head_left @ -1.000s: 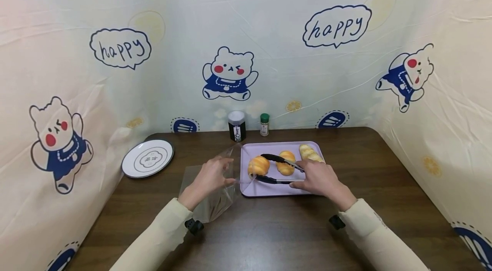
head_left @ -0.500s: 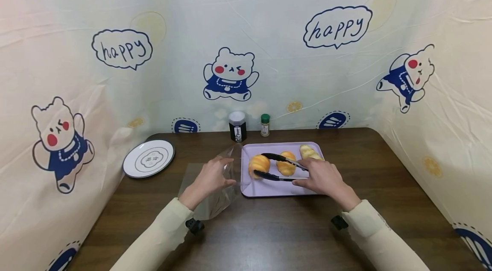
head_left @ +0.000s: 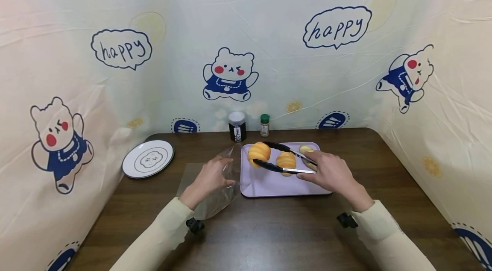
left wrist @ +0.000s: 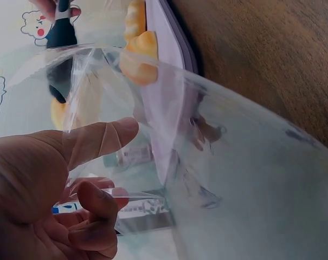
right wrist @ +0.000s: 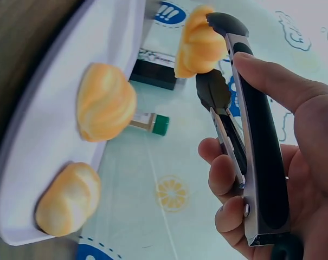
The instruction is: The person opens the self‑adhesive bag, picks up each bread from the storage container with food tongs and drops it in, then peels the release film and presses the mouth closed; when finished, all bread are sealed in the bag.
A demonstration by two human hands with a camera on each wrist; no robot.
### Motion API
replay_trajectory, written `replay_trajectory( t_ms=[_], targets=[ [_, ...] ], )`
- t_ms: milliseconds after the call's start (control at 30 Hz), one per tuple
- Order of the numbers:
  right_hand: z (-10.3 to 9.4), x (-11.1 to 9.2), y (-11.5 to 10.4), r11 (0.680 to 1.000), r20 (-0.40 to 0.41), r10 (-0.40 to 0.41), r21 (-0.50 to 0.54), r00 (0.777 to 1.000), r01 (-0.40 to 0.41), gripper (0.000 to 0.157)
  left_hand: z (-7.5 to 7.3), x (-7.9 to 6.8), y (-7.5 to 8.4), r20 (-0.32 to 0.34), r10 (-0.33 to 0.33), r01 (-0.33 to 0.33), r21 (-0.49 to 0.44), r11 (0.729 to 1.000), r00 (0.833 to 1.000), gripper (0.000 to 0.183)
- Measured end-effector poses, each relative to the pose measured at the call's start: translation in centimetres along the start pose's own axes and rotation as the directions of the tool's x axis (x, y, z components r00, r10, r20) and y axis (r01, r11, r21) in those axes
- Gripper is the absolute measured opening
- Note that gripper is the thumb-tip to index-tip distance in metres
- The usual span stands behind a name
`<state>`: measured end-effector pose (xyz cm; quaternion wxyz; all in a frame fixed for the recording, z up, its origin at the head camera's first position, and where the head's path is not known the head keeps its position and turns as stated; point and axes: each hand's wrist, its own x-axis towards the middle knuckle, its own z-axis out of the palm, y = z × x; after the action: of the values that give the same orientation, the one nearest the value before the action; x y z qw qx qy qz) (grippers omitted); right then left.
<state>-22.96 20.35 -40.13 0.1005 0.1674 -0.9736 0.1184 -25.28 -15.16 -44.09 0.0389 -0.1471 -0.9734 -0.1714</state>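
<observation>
My right hand (head_left: 326,171) grips a pair of tongs (right wrist: 264,135) with black tips and steel arms. Between the tips is a golden swirled bread roll (right wrist: 200,46), raised above the left part of the lilac tray (head_left: 265,187). A second golden roll (right wrist: 105,102) and a paler twisted one (right wrist: 69,200) lie on that tray. My left hand (head_left: 209,179) holds a clear plastic bag (left wrist: 261,157) by its mouth, thumb and fingers spread apart at the opening. The bag's mouth faces the tray and overlaps its left edge in the head view.
A white plate (head_left: 147,159) with a dark rim stands at the back left of the wooden table (head_left: 265,232). Behind the tray are a black jar with a pale lid (head_left: 237,126) and a small green-capped shaker (head_left: 264,125). A printed curtain (head_left: 276,61) encloses the table.
My right hand has lifted the roll off the tray with the tongs and shifted slightly right and up. The left hand and the bag have hardly moved.
</observation>
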Motion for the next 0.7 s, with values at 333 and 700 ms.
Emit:
replay_trajectory(
  t_ms=[333,700],
  targets=[
    [-1.1,0.0,-0.8,0.998,-0.078,-0.045,0.033,0.996,0.047,0.064,0.1,0.0,0.1,0.025,-0.043,0.043,0.016,0.999,0.999,0.073],
    [-1.1,-0.1,-2.3,0.985,-0.094,-0.170,0.020,0.981,0.173,0.067,0.0,-0.1,-0.1,0.016,0.006,-0.006,0.012,1.000,1.000,0.074]
  ],
)
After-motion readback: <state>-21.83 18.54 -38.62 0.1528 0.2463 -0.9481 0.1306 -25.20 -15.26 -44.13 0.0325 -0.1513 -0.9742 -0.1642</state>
